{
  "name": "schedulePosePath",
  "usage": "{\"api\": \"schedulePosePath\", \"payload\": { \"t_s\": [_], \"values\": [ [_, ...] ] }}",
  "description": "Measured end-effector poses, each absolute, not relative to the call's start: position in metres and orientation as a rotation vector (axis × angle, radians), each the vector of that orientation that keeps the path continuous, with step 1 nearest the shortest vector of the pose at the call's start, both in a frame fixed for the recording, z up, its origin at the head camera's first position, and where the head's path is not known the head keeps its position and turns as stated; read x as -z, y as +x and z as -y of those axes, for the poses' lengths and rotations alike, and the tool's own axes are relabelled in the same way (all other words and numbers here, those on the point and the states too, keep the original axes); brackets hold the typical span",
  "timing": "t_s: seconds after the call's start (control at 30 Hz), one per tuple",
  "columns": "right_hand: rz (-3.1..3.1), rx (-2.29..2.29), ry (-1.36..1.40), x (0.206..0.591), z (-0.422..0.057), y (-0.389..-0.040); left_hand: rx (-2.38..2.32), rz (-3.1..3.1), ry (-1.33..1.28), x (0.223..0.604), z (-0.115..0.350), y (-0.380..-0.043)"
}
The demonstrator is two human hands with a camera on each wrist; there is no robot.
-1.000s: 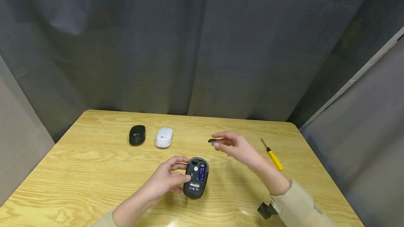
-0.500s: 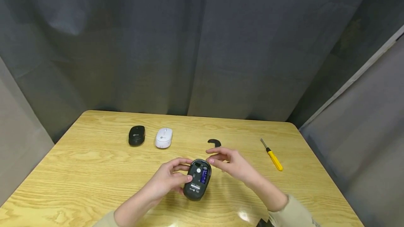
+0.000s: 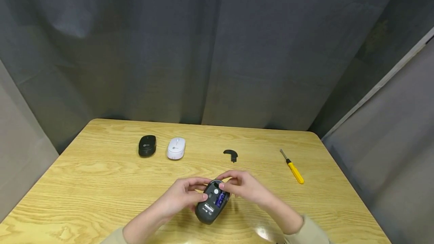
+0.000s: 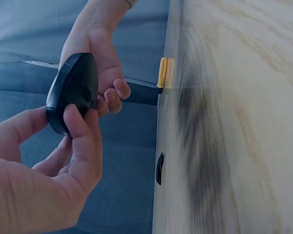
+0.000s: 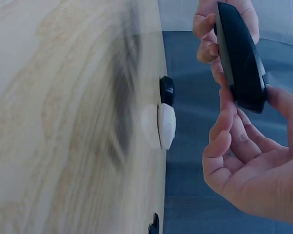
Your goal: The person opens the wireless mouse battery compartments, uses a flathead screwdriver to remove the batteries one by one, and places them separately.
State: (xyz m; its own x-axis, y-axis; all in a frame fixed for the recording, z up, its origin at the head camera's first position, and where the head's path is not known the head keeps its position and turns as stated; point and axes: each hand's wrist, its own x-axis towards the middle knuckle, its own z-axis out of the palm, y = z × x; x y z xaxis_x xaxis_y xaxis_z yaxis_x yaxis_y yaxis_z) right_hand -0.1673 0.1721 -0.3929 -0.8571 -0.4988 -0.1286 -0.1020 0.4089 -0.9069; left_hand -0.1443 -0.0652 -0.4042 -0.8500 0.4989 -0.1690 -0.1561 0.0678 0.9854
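Observation:
A black computer mouse (image 3: 206,214) is held up off the table with its underside toward the head camera. Its bay lies uncovered, and a blue battery (image 3: 220,199) sits inside. My left hand (image 3: 178,198) grips the mouse's left side, thumb on the underside. At the far end of the mouse, my right hand (image 3: 246,188) pinches it, thumb near a small dark slot and index finger over the edge. Both wrist views show the raised mouse (image 5: 241,61) between the two hands. A curved black battery cover (image 3: 232,154) lies on the table beyond.
At the back left rest another black mouse (image 3: 147,146) and a white mouse (image 3: 176,148). A yellow-handled screwdriver (image 3: 295,171) lies on the right of the wooden table (image 3: 101,183). Dark curtains (image 3: 210,48) hang behind the table's far edge.
My right hand has come from beside the battery cover down to the mouse and now pinches its far end. The mouse has shifted slightly nearer and tilted clockwise in my left hand.

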Motion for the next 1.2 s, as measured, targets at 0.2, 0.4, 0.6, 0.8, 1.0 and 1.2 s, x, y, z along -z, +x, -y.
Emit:
{"api": "schedulePosePath", "payload": {
  "t_s": [0.2, 0.4, 0.6, 0.8, 1.0, 1.2],
  "values": [
    [-2.310, 1.402, -0.528, 0.3968, -0.1697, -0.1647, -1.827, -1.855, 0.355, 0.4057, 0.0663, -0.1440],
    [-2.323, 1.416, -0.530, 0.3981, -0.1689, -0.1630, -1.823, -1.845, 0.361, 0.4049, 0.0664, -0.1436],
    [-2.309, 1.491, -0.536, 0.3975, -0.1702, -0.1601, -1.835, -1.852, 0.371, 0.4026, 0.0648, -0.1428],
    [-2.345, 1.535, -0.452, 0.3946, -0.1730, -0.1593, -1.852, -1.921, 0.390, 0.4004, 0.0642, -0.1406],
    [-2.421, 1.553, -0.317, 0.3951, -0.1764, -0.1613, -1.852, -2.041, 0.431, 0.4003, 0.0647, -0.1388],
    [-2.393, 1.650, -0.232, 0.3945, -0.1782, -0.1591, -1.784, -2.304, 0.505, 0.4017, 0.0639, -0.1358]
  ]
}}
